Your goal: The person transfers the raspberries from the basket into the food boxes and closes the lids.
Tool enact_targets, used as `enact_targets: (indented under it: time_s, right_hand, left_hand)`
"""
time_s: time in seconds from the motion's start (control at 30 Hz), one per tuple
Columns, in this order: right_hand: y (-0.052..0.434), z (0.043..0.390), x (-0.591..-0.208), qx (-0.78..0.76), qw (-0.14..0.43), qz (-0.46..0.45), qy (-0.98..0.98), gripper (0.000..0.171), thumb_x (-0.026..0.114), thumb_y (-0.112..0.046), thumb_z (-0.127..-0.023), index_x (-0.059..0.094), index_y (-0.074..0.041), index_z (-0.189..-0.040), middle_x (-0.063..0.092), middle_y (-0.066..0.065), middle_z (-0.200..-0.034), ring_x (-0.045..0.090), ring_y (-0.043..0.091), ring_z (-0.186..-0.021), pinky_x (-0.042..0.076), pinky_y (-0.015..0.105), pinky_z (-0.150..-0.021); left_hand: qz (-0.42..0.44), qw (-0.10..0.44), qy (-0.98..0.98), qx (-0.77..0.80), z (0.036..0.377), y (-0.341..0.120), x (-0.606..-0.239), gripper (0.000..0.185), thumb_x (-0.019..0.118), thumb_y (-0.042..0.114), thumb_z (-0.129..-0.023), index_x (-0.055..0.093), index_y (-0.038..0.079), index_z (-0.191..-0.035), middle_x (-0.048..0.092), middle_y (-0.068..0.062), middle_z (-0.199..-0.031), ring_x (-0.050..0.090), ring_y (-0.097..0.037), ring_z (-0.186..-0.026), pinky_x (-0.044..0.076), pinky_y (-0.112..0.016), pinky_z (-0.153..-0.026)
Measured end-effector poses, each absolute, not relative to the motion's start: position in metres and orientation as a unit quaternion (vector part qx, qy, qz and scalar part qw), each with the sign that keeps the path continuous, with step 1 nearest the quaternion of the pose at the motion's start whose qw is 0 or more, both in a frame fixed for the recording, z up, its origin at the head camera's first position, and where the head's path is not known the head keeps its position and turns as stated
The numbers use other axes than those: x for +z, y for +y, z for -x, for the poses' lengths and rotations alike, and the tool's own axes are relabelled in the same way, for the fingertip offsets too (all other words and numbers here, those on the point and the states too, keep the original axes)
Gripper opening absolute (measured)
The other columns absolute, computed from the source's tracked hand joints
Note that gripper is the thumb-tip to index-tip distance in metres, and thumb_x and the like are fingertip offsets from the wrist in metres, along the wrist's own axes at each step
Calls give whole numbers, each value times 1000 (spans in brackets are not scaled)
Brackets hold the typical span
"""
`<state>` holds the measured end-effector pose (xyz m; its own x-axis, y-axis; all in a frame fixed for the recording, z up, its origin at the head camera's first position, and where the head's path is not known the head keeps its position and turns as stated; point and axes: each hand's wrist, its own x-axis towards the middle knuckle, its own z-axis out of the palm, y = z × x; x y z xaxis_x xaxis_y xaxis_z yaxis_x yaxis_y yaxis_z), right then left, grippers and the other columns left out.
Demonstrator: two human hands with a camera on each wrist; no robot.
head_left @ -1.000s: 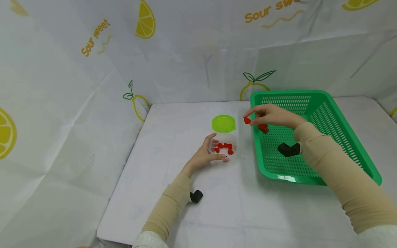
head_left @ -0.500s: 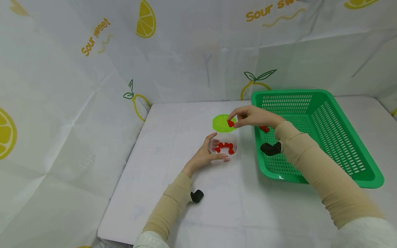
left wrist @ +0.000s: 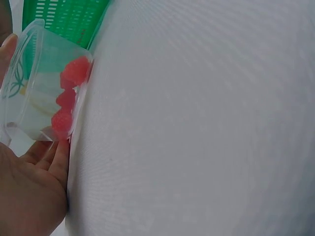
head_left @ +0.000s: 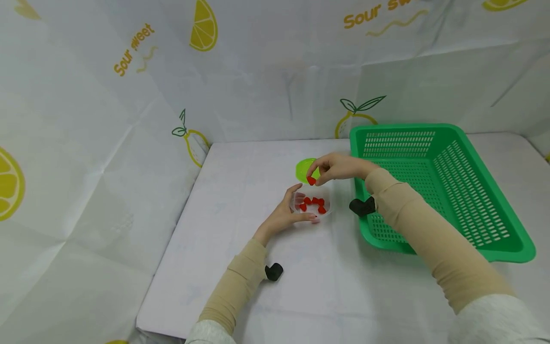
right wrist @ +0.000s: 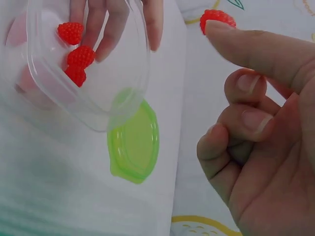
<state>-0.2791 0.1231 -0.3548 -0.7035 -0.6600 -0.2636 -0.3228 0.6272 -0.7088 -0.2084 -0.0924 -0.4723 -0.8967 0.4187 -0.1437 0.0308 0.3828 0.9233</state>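
Observation:
In the head view my left hand point(head_left: 281, 215) grips a clear plastic container point(left wrist: 51, 51), thumb on its near side and fingers round the far side. Several red raspberries point(left wrist: 62, 119) lie in the bottom of it, seen through the wall in the left wrist view. My right hand point(head_left: 341, 167) pinches one raspberry point(right wrist: 218, 19) between thumb and index finger, its other fingers curled in. That berry is just beyond the container, overlapping the near right part of the light green lid point(head_left: 303, 169) in the head view.
A large green plastic basket point(head_left: 477, 157) stands on the right of the white-covered table point(head_left: 206, 215), under my right forearm. Behind the table hangs a white sheet point(head_left: 266, 100) with lemon prints. The lid lies flat behind the container.
My right hand has carried the raspberry leftwards from over the basket's left edge, past the lid, then slightly nearer the container. The left hand and container have stayed in place.

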Motion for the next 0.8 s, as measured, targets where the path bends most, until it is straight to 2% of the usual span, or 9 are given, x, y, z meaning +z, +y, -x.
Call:
enact_targets:
  time_s: [0.23,0.47,0.63,0.8]
  right_hand:
    - [118,281,-364,-310,282,297,858,29,65,-18,-86,62,-10,-113,49,3,-70,45,17,-66,39,27,-60]
    - [112,282,-372,-290,305,292,859,28,64,-16,-85,63,-12,-113,47,2,-73,47,26,-73,40,26,-62]
    - [109,282,-376,-275,316,293,859,27,63,-14,-85,63,-11,-112,46,2,-73,46,23,-73,38,25,-62]
    - [107,283,-381,-264,322,292,861,27,62,-11,-85,63,-9,-111,47,4,-75,44,18,-71,38,24,-62]
  left_hand:
    - [-141,184,806,545,207,-92,-471,89,75,43,-75,16,43,-142,41,7,-137,41,-13,-126,37,-46,-103]
    - [-139,186,805,546,207,-91,-469,89,75,37,-77,16,40,-143,42,6,-137,40,-14,-128,38,-43,-102]
    - [-143,185,804,547,207,-92,-469,89,74,33,-78,15,37,-144,42,4,-139,40,-16,-129,36,-45,-102]
    - [-145,181,807,543,207,-92,-469,87,75,37,-77,17,42,-142,43,6,-137,41,-13,-127,37,-45,-104]
